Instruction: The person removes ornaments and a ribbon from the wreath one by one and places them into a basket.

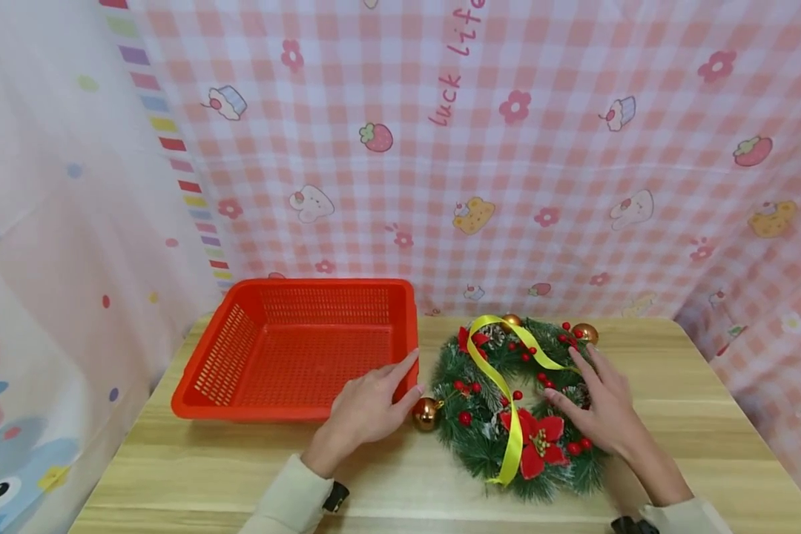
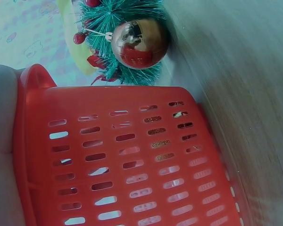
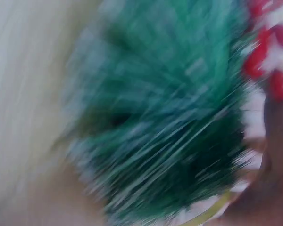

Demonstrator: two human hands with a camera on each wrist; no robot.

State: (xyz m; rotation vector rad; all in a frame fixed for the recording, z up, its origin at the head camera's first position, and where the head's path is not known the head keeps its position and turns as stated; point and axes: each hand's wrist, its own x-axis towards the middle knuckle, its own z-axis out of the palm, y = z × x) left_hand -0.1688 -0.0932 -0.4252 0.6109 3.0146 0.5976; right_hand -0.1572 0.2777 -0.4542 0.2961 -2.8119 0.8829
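A green Christmas wreath (image 1: 507, 404) with red berries, a red poinsettia, gold baubles and a yellow ribbon (image 1: 507, 393) lies flat on the wooden table (image 1: 674, 400). My right hand (image 1: 590, 393) rests on its right side with fingers straight and spread. An empty red slotted basket (image 1: 294, 348) sits just left of the wreath. My left hand (image 1: 400, 382) touches the basket's near right corner, fingers straight over the rim, thumb beside a gold bauble (image 1: 426, 414). The left wrist view shows the basket wall (image 2: 132, 160) and that bauble (image 2: 139, 43) close up. The right wrist view is a blur of green needles (image 3: 170, 117).
Pink checked cloth (image 1: 507, 148) hangs behind the table and down both sides, close to the basket and wreath. Bare wood stretches along the table's near edge (image 1: 173, 482) and to the right of the wreath.
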